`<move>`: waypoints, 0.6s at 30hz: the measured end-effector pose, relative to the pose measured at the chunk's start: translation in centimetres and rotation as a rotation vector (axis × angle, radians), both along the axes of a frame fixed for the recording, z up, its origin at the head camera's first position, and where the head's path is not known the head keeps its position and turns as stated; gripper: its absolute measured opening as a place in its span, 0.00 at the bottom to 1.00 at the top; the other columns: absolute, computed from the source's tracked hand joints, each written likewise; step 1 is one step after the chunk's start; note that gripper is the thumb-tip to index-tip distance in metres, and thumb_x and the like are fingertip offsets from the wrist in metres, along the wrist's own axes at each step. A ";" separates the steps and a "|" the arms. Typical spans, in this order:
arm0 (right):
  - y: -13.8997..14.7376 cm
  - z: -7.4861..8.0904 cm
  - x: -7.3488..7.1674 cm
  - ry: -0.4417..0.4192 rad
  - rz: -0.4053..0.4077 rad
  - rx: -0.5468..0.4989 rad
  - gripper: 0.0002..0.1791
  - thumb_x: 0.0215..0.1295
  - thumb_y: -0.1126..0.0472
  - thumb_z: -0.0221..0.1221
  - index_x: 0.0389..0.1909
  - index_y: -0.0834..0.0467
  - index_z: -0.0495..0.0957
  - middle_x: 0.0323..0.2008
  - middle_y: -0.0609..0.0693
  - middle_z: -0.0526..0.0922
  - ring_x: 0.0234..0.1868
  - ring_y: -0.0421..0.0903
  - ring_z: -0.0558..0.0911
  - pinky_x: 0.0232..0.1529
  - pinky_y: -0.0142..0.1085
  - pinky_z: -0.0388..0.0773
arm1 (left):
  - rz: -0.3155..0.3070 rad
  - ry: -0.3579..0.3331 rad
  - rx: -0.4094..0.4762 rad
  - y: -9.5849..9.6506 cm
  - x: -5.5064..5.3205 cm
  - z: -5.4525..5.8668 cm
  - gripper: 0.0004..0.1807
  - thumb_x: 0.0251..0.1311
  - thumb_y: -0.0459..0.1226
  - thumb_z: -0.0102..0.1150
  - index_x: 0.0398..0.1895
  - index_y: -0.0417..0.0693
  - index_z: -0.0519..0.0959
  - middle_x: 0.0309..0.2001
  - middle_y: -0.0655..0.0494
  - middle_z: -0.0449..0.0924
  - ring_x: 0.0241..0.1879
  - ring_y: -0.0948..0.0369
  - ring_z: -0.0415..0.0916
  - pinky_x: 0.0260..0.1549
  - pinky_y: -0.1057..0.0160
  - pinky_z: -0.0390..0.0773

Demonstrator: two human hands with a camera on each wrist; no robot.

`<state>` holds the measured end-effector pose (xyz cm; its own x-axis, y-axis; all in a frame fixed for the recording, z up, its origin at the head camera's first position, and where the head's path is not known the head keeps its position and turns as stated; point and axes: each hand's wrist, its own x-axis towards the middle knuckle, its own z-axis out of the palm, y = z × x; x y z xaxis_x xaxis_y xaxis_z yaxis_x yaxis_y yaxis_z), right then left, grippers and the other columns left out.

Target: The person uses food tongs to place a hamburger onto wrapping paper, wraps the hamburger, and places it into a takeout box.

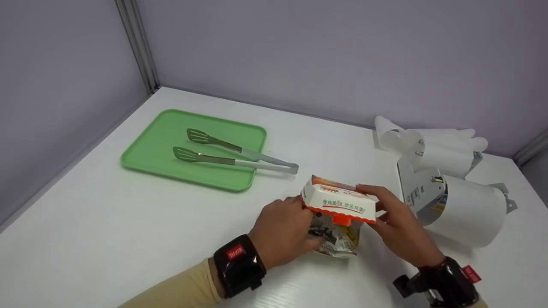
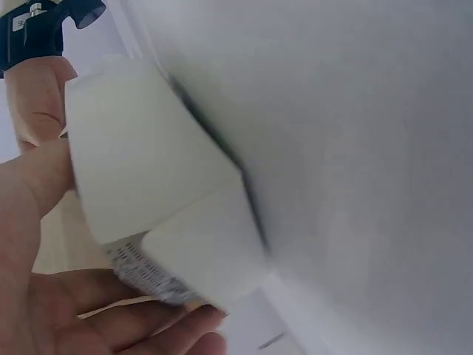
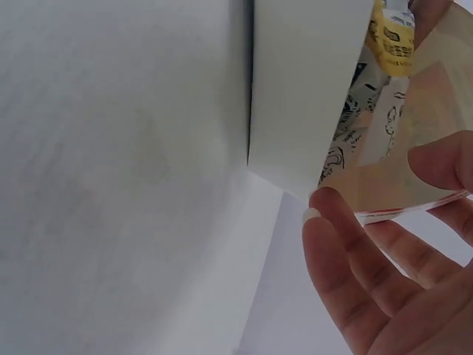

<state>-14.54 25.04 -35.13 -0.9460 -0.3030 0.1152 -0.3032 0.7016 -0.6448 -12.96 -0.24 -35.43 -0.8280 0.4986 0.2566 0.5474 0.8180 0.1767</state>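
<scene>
Both hands hold a paper takeaway box [image 1: 342,201] with a white lid, an orange-red scalloped edge and a front tab [image 1: 341,219]. The lid stands lifted and tilted, and a wrapper [image 1: 329,239] printed in grey, black and yellow shows below it. My left hand [image 1: 284,231] grips the box's left side. In the left wrist view, white panels [image 2: 140,148] lie between its thumb and fingers. With my right hand [image 1: 398,226] I pinch the lid's right end. From the right wrist, the printed wrapper [image 3: 362,111] appears inside the box, the right thumb [image 3: 443,163] against the lid's inner face.
Metal tongs [image 1: 265,167] with slotted heads lie across a green tray [image 1: 145,154] at left, their handle past its edge. White curled sheets [image 1: 475,209] on a metal stand [image 1: 402,171] occupy the right side. Walls rise behind the white table [image 1: 205,218].
</scene>
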 end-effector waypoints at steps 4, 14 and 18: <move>-0.4 -0.2 0.0 0.031 0.020 -0.005 0.34 0.68 0.69 0.62 0.72 0.48 0.65 0.68 0.52 0.72 0.46 0.47 0.76 0.41 0.30 0.76 | 0.013 0.058 -0.066 -1.0 0.6 1.1 0.19 0.58 0.56 0.68 0.27 0.50 0.87 0.23 0.60 0.82 0.27 0.62 0.79 0.24 0.64 0.74; 0.0 0.1 0.2 0.004 0.069 0.040 0.35 0.65 0.70 0.63 0.70 0.50 0.64 0.75 0.57 0.64 0.49 0.49 0.79 0.44 0.32 0.79 | -0.004 -0.067 -0.037 -3.3 -0.6 3.1 0.21 0.61 0.53 0.67 0.43 0.46 0.83 0.26 0.58 0.82 0.26 0.62 0.78 0.22 0.63 0.74; 0.3 0.2 0.4 -0.035 0.084 0.080 0.38 0.64 0.68 0.66 0.72 0.49 0.61 0.77 0.57 0.60 0.51 0.48 0.80 0.45 0.32 0.80 | -0.083 -0.290 0.008 -3.5 -1.3 3.5 0.42 0.65 0.52 0.65 0.78 0.52 0.60 0.60 0.50 0.82 0.51 0.56 0.83 0.42 0.55 0.84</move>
